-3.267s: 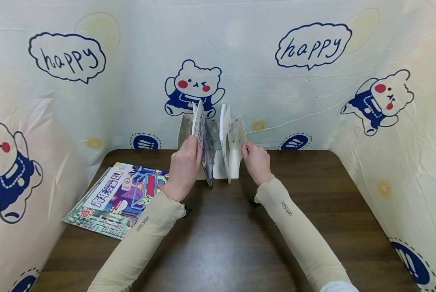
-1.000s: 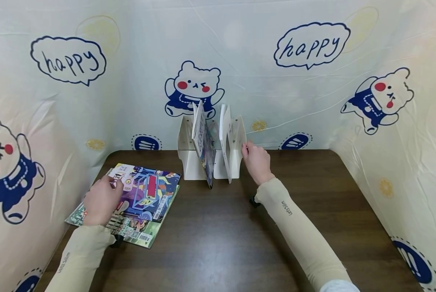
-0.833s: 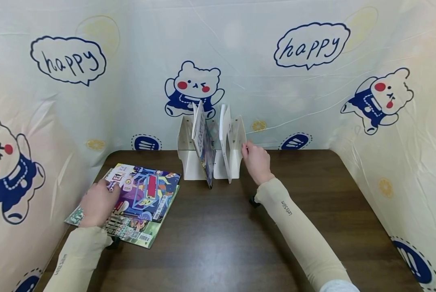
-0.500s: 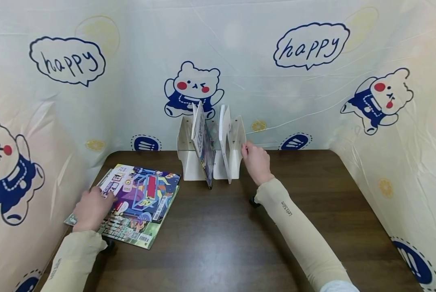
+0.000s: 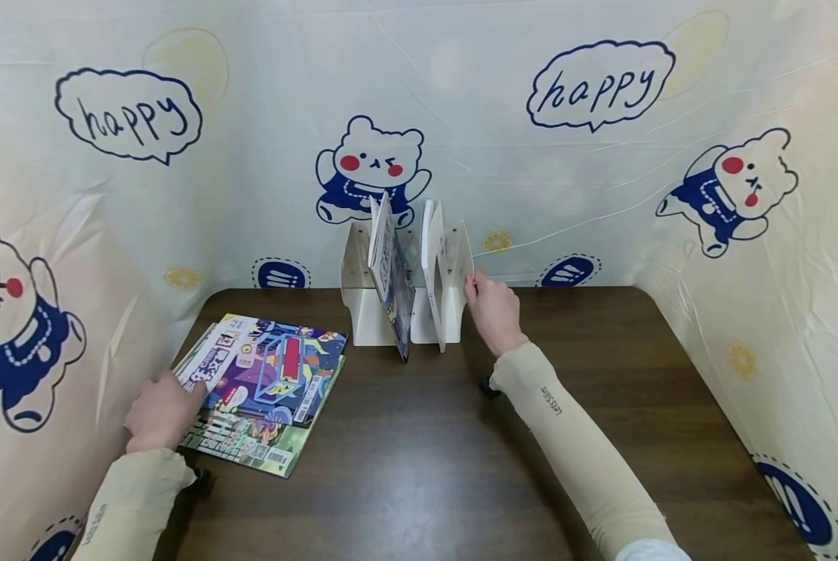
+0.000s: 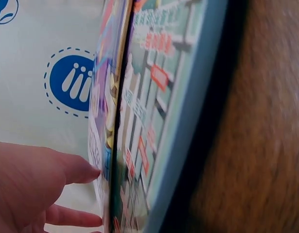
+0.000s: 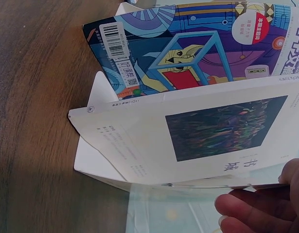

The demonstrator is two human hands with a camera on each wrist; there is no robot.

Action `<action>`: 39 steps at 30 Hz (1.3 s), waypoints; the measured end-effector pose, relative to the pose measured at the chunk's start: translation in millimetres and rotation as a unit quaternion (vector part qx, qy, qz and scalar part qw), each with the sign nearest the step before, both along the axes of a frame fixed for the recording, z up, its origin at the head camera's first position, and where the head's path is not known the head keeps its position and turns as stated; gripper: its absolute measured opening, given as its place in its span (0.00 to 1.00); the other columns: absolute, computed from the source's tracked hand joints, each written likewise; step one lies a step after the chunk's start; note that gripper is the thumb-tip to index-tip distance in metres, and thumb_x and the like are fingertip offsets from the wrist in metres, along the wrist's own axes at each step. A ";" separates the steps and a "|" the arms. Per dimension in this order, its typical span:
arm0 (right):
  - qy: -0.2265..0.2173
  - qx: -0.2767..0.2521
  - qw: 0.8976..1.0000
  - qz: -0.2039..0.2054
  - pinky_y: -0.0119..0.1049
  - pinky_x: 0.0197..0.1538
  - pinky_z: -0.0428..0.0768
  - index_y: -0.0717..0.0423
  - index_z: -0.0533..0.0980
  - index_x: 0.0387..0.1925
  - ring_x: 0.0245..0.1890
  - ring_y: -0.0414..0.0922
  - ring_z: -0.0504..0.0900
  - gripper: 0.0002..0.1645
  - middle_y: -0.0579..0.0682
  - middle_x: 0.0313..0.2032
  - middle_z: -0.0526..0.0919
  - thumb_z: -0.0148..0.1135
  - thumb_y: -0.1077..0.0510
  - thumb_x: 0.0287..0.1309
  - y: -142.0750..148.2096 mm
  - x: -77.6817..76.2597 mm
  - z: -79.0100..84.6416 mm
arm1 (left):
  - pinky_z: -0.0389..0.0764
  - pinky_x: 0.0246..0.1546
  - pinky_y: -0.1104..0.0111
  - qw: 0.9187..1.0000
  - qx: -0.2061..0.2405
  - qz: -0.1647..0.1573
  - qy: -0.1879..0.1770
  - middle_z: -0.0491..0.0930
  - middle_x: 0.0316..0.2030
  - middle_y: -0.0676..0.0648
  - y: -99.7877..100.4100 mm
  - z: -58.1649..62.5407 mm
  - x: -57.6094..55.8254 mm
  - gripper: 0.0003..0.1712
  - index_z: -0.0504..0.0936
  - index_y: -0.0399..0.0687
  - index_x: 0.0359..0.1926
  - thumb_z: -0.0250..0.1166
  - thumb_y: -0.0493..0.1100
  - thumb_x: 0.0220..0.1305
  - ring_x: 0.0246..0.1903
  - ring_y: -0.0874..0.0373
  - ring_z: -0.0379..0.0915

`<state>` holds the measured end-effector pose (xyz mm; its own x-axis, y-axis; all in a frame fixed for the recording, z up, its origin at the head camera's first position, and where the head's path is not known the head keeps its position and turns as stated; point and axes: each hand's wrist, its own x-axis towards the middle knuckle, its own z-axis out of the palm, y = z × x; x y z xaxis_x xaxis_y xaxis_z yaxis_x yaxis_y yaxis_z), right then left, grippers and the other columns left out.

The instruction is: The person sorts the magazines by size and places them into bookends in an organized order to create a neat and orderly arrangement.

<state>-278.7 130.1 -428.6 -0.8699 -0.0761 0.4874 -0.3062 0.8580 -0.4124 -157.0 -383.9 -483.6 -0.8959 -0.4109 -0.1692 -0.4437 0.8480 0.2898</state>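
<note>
A stack of magazines lies on the table's left; the purple-blue magazine (image 5: pixel 279 370) overlaps the green magazine (image 5: pixel 279 460). My left hand (image 5: pixel 163 413) rests at the stack's left end. In the left wrist view, its thumb (image 6: pixel 83 170) and a finger touch the top cover, not curled round it. My right hand (image 5: pixel 494 312) grips the right wall of the white book rack (image 5: pixel 373 327), thumb on the wall and fingers outside. In the rack, a blue-purple magazine (image 7: pixel 188 53) leans in the left part, and a white magazine (image 7: pixel 139 141) stands by the right wall.
The brown wooden table (image 5: pixel 419 467) carries the rack at its back middle. A pale printed curtain (image 5: pixel 265 156) closes in the back and both sides, close behind the rack and beside the magazines.
My left hand has left the magazine in the rack for the stack on the left, then slid down and left to its end. My right hand keeps its hold on the rack.
</note>
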 end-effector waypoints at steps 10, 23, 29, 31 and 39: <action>0.001 -0.003 1.000 -0.002 0.45 0.19 0.71 0.55 0.70 0.23 0.15 0.51 0.73 0.22 0.52 0.16 0.74 0.54 0.56 0.78 -0.3 -1.3 -1.7 | 0.74 0.38 0.34 1.000 0.011 0.000 -0.006 0.62 0.46 0.12 -9.0 -1.1 7.0 0.51 0.58 0.10 0.55 0.52 0.65 0.75 0.44 0.16 0.69; 0.005 0.006 1.000 -0.002 0.45 0.19 0.71 0.55 0.70 0.22 0.14 0.51 0.73 0.22 0.52 0.15 0.74 0.54 0.56 0.78 -0.7 0.1 -2.1 | 0.75 0.33 0.40 0.999 0.014 0.007 -0.031 0.67 0.44 0.15 -11.7 -4.7 3.4 0.59 0.58 0.11 0.54 0.51 0.75 0.70 0.43 0.19 0.73; 0.001 0.002 1.000 -0.001 0.44 0.19 0.70 0.55 0.69 0.22 0.14 0.50 0.71 0.23 0.51 0.15 0.72 0.53 0.56 0.78 -0.5 0.4 -1.0 | 0.76 0.37 0.38 0.999 0.020 0.011 -0.049 0.66 0.46 0.12 -11.3 -2.7 0.5 0.60 0.56 0.08 0.55 0.50 0.74 0.71 0.45 0.18 0.72; 0.002 0.003 1.000 0.000 0.44 0.19 0.70 0.55 0.69 0.22 0.14 0.50 0.72 0.23 0.52 0.15 0.72 0.53 0.55 0.78 -0.6 0.1 -0.7 | 0.76 0.37 0.38 0.998 0.021 0.009 -0.051 0.66 0.47 0.12 -12.3 -1.8 -0.4 0.60 0.56 0.08 0.55 0.50 0.74 0.71 0.45 0.18 0.72; 0.003 0.001 1.000 0.001 0.44 0.19 0.69 0.56 0.69 0.22 0.14 0.50 0.71 0.24 0.52 0.15 0.72 0.52 0.55 0.79 -0.5 -1.1 -1.1 | 0.76 0.40 0.39 0.998 0.056 0.017 -0.037 0.66 0.46 0.17 -17.4 1.0 -0.5 0.59 0.56 0.11 0.56 0.54 0.73 0.70 0.43 0.25 0.70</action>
<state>-279.7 129.6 -429.7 -0.8669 -0.0801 0.4919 -0.3110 0.8583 -0.4082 -157.5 -401.3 -482.6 -0.8649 -0.4162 -0.2805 -0.4957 0.7958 0.3478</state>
